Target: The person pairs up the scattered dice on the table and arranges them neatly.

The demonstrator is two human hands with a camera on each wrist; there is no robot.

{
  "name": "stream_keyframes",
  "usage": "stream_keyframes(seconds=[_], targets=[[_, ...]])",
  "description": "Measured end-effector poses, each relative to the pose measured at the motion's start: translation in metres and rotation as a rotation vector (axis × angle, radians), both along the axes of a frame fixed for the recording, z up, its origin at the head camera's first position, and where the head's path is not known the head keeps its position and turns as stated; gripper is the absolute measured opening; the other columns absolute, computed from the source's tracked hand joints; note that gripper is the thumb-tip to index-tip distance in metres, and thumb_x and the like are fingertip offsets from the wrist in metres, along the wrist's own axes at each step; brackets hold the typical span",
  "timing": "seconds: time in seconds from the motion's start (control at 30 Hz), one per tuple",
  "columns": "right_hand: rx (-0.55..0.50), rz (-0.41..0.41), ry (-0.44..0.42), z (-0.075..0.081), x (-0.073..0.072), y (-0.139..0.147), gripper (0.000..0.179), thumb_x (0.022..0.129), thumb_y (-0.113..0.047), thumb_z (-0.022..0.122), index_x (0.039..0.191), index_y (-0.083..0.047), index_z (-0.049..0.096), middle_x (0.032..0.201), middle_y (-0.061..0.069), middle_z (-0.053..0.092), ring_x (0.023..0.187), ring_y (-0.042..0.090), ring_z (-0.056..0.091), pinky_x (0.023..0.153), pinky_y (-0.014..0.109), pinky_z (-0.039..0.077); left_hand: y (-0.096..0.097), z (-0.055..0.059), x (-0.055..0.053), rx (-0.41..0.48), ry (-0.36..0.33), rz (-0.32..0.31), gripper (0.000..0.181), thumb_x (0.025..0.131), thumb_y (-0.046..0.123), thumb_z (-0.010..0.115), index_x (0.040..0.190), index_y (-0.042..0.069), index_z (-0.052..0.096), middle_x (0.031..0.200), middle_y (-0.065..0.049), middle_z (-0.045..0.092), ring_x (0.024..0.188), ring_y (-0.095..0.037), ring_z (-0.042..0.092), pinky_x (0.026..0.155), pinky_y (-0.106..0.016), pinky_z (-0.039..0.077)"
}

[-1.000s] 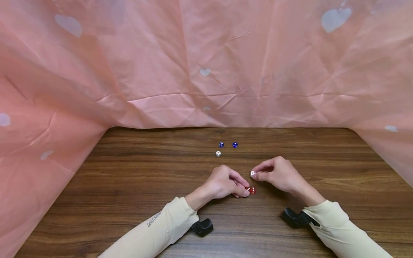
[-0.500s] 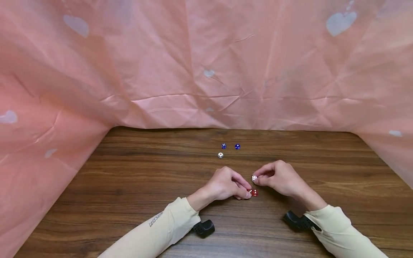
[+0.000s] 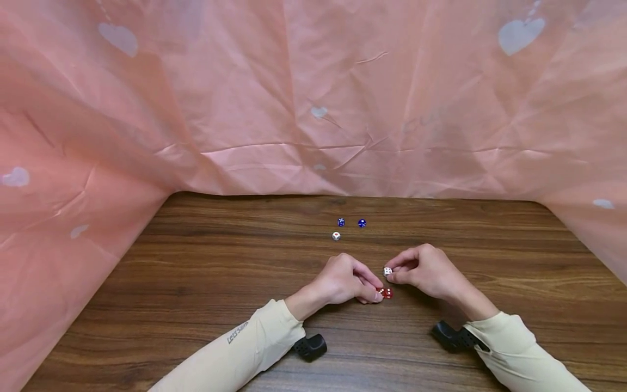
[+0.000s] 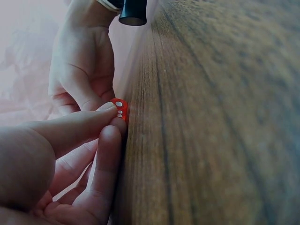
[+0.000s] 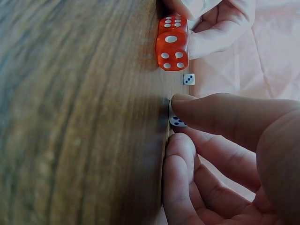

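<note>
i judge positioning underway: left hand (image 3: 338, 280) pinches translucent red cubic die (image 5: 172, 22); right hand (image 3: 430, 272) pinches white cubic die (image 3: 388, 270); next move likely needs gentle release.

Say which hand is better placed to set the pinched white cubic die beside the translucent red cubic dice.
Right, probably: the right hand pinches that white die near the translucent red dice, while the left hand grips one of them.
</note>
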State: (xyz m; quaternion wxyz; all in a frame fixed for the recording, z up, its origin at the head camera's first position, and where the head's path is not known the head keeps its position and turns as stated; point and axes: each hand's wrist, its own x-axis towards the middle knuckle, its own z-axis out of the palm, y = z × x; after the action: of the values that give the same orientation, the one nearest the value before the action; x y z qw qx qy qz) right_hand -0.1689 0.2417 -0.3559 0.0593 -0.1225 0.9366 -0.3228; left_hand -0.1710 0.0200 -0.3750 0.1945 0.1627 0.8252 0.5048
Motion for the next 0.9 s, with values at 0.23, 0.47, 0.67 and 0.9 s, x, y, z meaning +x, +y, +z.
stream_keyframes(seconds=[0.23,0.47,0.67,0.9], targets=[[-0.009,-0.008,0.009,-0.0008,0.0004,-0.0002,0.017,0.085,-0.027,0.088,0.099,-0.017,0.085,0.089,-0.005,0.082,0.081,0.009,0.07,0.07,0.023,0.051,0.0006,-0.0003,0.0,-0.018,0.012,-0.004,0.015,0.075,0.015,0.095,0.086,0.019,0.086,0.069,0.01,0.078,0.059,0.0,0.07,0.06,-0.019,0.052],[0.0,-0.008,0.016,0.0004,0.0014,0.0021,0.017,0.084,-0.027,0.088,0.098,-0.018,0.085,0.086,-0.006,0.082,0.081,0.009,0.069,0.07,0.023,0.05,0.0031,0.0005,-0.0013,-0.009,0.006,-0.014,0.016,0.075,0.015,0.095,0.087,0.018,0.086,0.07,0.01,0.078,0.06,0.0,0.07,0.06,-0.019,0.051],[0.0,-0.018,0.009,0.0007,0.0036,0.002,0.017,0.084,-0.026,0.088,0.099,-0.017,0.085,0.088,-0.006,0.082,0.081,0.009,0.069,0.07,0.023,0.05,0.0029,0.0018,-0.0006,0.032,-0.035,-0.019,0.016,0.075,0.012,0.095,0.088,0.015,0.086,0.073,0.005,0.08,0.06,-0.002,0.07,0.059,-0.018,0.051],[-0.01,-0.017,0.009,0.0015,0.0026,0.0,0.019,0.084,-0.027,0.088,0.099,-0.017,0.085,0.088,-0.005,0.082,0.081,0.009,0.07,0.07,0.023,0.051,0.0013,0.0037,0.0004,0.103,-0.105,0.008,0.015,0.076,0.006,0.092,0.089,0.009,0.085,0.077,-0.005,0.081,0.059,-0.005,0.07,0.058,-0.02,0.055]])
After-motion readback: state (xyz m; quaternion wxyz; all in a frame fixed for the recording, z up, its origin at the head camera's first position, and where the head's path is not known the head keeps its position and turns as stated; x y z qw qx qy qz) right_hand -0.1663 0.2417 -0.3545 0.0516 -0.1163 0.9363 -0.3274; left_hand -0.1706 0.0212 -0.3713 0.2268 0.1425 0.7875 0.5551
